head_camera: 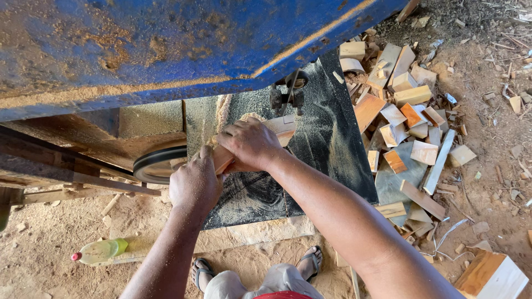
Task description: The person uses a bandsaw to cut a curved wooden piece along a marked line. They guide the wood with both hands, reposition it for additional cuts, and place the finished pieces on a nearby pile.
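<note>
A wooden block (252,145) is clamped between both hands on the dark, sawdust-strewn counter (332,149) of a band saw: the right hand (250,145) is pressed flat over its top with the fingers curled down around the far edge, and the left hand (195,182) is closed on the near end, the thumb lying along the side. The grip of each hand is therefore pressed together on the wood, not spread. The block lies just before the blade guide (287,97) (the blade itself is too thin to make out), under the blue saw housing (166,44). The piece is judged stiff, dry and fairly light, though dusty and so somewhat slippery; it is best held at its ends and top, well back from the cutting line. To the left a black wheel (158,163) is seen beneath the counter. To the right a heap of pale offcuts (407,116) is spread over the earth floor (487,138), and a larger cut block (490,277) lies at the lower right. A yellow-green bottle (100,250) lies near the sandalled feet (255,268).
</note>
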